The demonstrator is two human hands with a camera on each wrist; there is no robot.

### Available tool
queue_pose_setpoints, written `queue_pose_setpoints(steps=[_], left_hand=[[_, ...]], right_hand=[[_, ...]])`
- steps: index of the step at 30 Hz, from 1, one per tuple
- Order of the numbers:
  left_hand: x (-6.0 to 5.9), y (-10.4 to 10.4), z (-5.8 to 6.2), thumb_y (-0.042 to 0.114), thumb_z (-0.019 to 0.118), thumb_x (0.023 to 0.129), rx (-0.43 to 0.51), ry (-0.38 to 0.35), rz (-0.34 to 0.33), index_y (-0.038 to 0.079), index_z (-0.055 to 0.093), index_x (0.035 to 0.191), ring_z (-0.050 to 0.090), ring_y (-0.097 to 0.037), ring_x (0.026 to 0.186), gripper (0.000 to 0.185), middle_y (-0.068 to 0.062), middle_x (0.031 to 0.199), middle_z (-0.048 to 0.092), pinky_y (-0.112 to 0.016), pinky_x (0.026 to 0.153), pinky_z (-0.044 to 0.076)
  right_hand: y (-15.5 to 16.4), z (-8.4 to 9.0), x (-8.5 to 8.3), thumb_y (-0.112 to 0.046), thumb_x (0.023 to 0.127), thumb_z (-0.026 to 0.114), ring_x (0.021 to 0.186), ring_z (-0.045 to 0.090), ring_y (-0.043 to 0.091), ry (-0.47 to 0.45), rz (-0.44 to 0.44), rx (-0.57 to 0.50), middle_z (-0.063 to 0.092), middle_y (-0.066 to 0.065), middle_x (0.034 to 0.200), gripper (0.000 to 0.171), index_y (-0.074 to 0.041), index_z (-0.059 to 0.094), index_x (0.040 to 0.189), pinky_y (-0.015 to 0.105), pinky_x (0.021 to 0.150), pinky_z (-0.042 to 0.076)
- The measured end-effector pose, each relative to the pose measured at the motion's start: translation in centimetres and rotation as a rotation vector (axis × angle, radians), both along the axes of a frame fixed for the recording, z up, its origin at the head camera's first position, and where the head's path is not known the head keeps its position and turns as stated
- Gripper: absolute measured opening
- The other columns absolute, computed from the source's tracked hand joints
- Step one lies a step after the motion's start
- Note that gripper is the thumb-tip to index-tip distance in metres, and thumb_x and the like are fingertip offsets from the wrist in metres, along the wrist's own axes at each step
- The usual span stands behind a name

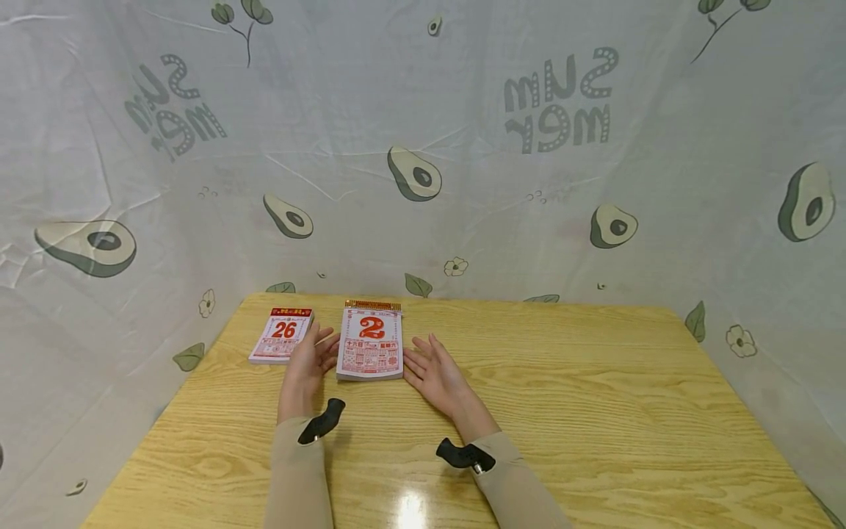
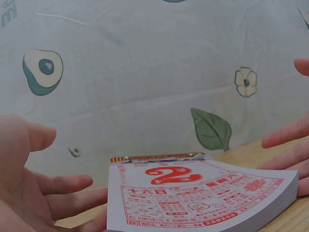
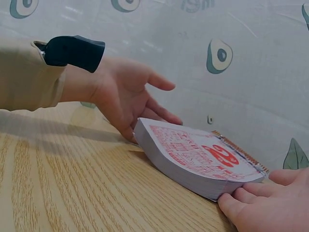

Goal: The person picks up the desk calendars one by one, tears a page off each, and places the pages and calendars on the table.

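Two tear-off calendar pads on a wooden counter (image 1: 595, 411), backed by a white avocado-print cloth (image 1: 423, 147). Thick pad showing a big red 2 (image 1: 370, 344) lying flat near the counter's far edge, metal-bound strip at the top, pages slightly bowed in the wrist views. Thinner pad showing 26 (image 1: 283, 335) just left of the 2 pad, flat, untouched. Left hand (image 1: 311, 364) pressed up against the 2 pad's left edge, fingers straight and spread, nothing pinched, so an open grip laid against the side. Right hand (image 1: 436, 371) just beside the 2 pad's right edge, fingers also straight and relaxed; from the right wrist view the fingertips (image 3: 241, 200) look to be touching the near right corner of the stack, though hard to call contact for sure. Beige sleeves and a black wrist mount on each arm. Looks like the bracketing step: both palms framing the 2 pad from either side, nothing lifted yet, pad fully resting on the counter. Next move, by the look of it, calls for closing both palms in evenly on the 2 pad's sides, or getting fingertips under an edge, since a thick loose-leaf stack like that probably fans or sags if squeezed from one side only. Worth minding the 26 pad too, sitting close behind the left hand.
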State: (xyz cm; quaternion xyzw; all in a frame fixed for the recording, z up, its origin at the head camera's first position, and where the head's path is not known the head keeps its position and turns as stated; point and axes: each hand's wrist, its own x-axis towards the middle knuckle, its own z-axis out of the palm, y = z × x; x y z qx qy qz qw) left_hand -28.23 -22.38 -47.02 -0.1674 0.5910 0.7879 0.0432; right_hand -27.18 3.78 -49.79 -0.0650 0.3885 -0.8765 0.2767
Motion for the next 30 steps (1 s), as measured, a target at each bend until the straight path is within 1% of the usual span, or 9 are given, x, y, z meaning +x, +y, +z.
queue_pose_setpoints(steps=[2,4,7,10,13,19,24,26,30], left_hand=[[0.1,0.0,0.0,0.050,0.031,0.104,0.045,0.009,-0.026,0.004,0.030,0.151,0.049,-0.026,0.126,0.066,-0.016,0.153,0.039,-0.029,0.087,0.046],[0.1,0.0,0.1,0.047,0.032,0.104,0.098,0.016,-0.042,0.005,0.026,0.153,0.045,-0.032,0.130,0.064,-0.017,0.155,0.034,-0.033,0.090,0.048],[0.1,0.0,0.0,0.037,0.038,0.105,0.133,0.017,-0.038,0.004,0.027,0.152,0.053,-0.031,0.122,0.058,-0.015,0.154,0.034,-0.034,0.087,0.052],[0.0,0.1,-0.1,0.024,0.045,0.104,0.112,0.014,-0.030,0.005,0.030,0.151,0.064,-0.020,0.102,0.053,-0.013,0.151,0.038,-0.030,0.080,0.055],[-0.1,0.2,-0.2,0.013,0.048,0.103,0.092,0.016,-0.036,0.006,0.030,0.152,0.065,-0.009,0.089,0.053,-0.011,0.151,0.038,-0.026,0.075,0.054],[-0.1,0.3,-0.5,0.003,0.049,0.100,0.062,0.032,-0.029,0.007,0.029,0.153,0.065,-0.005,0.085,0.056,-0.015,0.152,0.038,-0.023,0.073,0.054],[-0.1,0.2,-0.8,0.003,0.051,0.099,0.035,0.016,-0.018,0.006,0.035,0.150,0.066,-0.006,0.084,0.054,-0.013,0.132,0.055,-0.023,0.073,0.055],[-0.2,0.1,-1.0,0.003,0.051,0.099,0.024,0.018,-0.024,0.006,0.035,0.150,0.067,-0.006,0.084,0.054,-0.010,0.128,0.056,-0.023,0.074,0.055],[-0.3,0.2,-1.4,-0.001,0.051,0.098,0.032,0.047,-0.016,0.008,0.036,0.150,0.067,-0.005,0.081,0.055,-0.012,0.134,0.054,-0.022,0.072,0.055]], right_hand=[[0.0,0.0,0.0,-0.053,0.104,0.026,0.152,-0.001,0.034,-0.002,0.000,-0.001,-0.001,0.023,0.163,0.076,-0.007,-0.001,0.157,0.047,0.123,0.007],[0.0,0.0,0.0,-0.053,0.104,0.026,0.152,-0.001,0.034,-0.004,-0.001,0.000,-0.001,0.023,0.163,0.075,-0.007,-0.001,0.157,0.047,0.123,0.007],[0.0,-0.1,0.0,-0.054,0.103,0.030,0.152,0.000,0.034,-0.015,-0.007,-0.005,0.000,0.022,0.163,0.078,-0.008,0.000,0.157,0.047,0.123,0.008],[0.0,0.0,-0.1,-0.056,0.102,0.034,0.152,0.001,0.032,-0.023,-0.012,-0.007,0.002,0.021,0.163,0.080,-0.009,0.001,0.157,0.046,0.124,0.008],[0.0,0.1,-0.1,-0.056,0.102,0.033,0.152,0.001,0.032,-0.018,-0.012,-0.006,0.002,0.021,0.163,0.079,-0.008,0.001,0.157,0.046,0.124,0.008],[0.0,0.1,-0.1,-0.053,0.104,0.027,0.152,0.000,0.032,-0.018,-0.007,-0.002,0.001,0.022,0.163,0.074,-0.008,0.001,0.157,0.046,0.124,0.007],[0.1,0.1,0.0,-0.057,0.101,0.034,0.152,0.001,0.032,-0.023,-0.005,-0.004,0.002,0.021,0.163,0.080,-0.009,0.002,0.157,0.046,0.124,0.007],[0.1,0.1,-0.1,-0.057,0.101,0.035,0.152,0.000,0.033,-0.020,-0.002,-0.005,0.002,0.022,0.163,0.081,-0.009,0.001,0.157,0.046,0.124,0.006],[0.2,0.1,-0.1,-0.056,0.101,0.035,0.152,-0.001,0.033,-0.017,0.004,-0.010,0.001,0.022,0.163,0.081,-0.009,0.001,0.157,0.046,0.124,0.005]])
